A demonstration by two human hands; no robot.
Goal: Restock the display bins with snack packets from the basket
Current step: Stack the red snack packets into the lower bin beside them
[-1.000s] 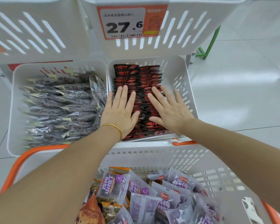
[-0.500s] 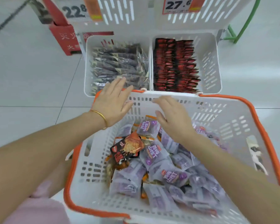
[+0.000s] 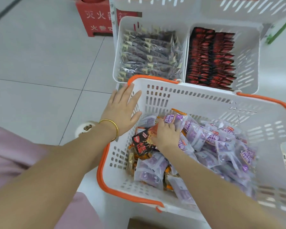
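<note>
The white, orange-rimmed basket point(image 3: 196, 100) sits just in front of the two lower display bins point(image 3: 248, 60) and holds a heap of purple snack packets point(image 3: 205, 134) with a red-and-black packet point(image 3: 142, 142) at its left. The right hand point(image 3: 166, 135) reaches down into the heap, lying on the edge of the red-and-black packet with its fingers curled towards a purple one; whether it grips either is unclear. The left hand point(image 3: 122, 109), a gold bangle point(image 3: 112, 128) on its wrist, is flat with fingers spread over the basket's far-left corner. Both forearms stretch forward.
</note>
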